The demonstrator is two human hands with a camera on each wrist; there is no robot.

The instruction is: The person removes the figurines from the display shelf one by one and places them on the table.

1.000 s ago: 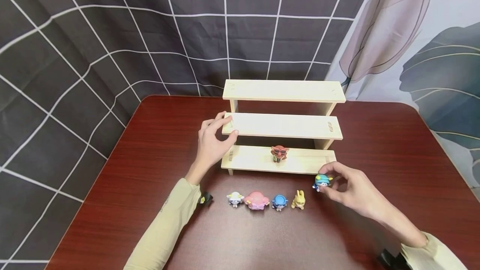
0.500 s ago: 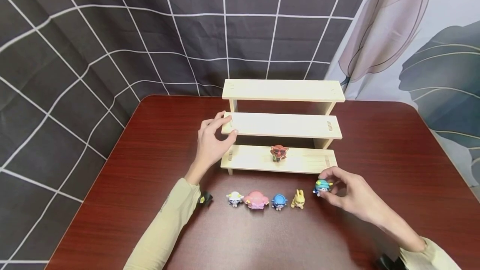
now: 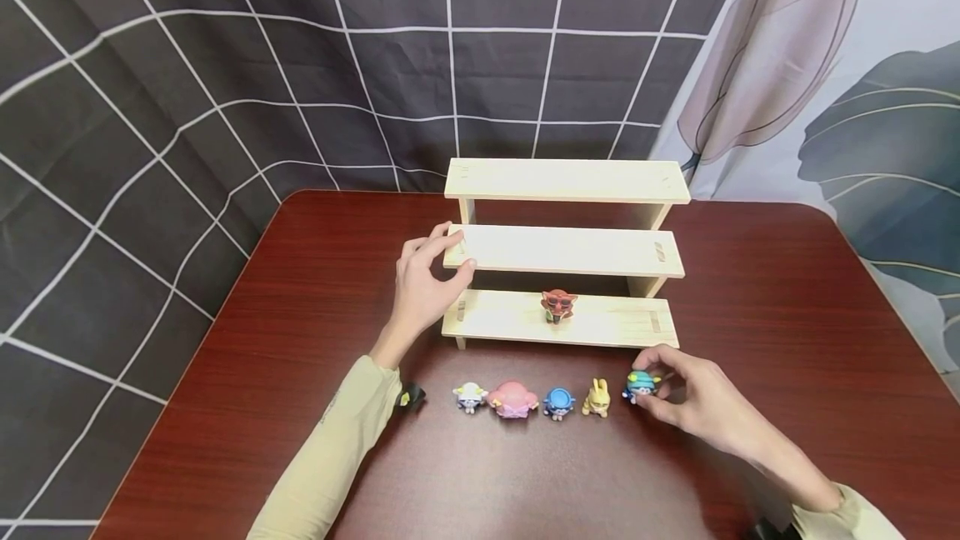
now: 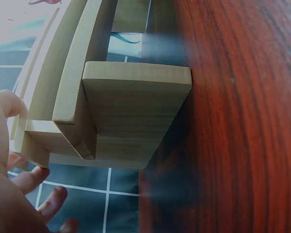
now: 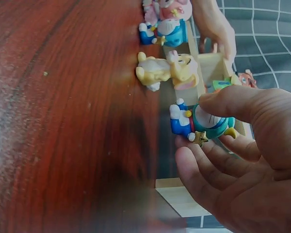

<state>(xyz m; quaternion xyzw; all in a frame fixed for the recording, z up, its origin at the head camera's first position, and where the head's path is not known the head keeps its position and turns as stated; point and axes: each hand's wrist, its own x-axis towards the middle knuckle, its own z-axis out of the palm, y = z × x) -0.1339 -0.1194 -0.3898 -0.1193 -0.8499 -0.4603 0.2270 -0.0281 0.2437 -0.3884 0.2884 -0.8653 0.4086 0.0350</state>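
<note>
My left hand (image 3: pixel 427 288) holds the left end of the middle board of a three-tier wooden shelf (image 3: pixel 562 251), thumb at the front edge and fingers at the back. In the left wrist view, that hand (image 4: pixel 9 165) spans the board's end. Between thumb and fingers, my right hand (image 3: pixel 708 398) pinches a blue cartoon figurine with a teal, yellow-horned hat (image 3: pixel 640 387). It is low by the table, just right of a yellow rabbit figurine (image 3: pixel 597 398); whether it touches the tabletop cannot be told. A red fox figurine (image 3: pixel 558 305) stands on the lowest board.
Left of the rabbit, a blue figurine (image 3: pixel 558 403), a pink one (image 3: pixel 513 400) and a white one (image 3: pixel 470 397) stand in a row on the dark red table (image 3: pixel 337 257). A grey checked curtain (image 3: pixel 397 73) hangs behind the shelf.
My right hand has brought the teal-hatted figurine from near the shelf's front right corner toward me, level with the row. The left hand stays on the middle board.
</note>
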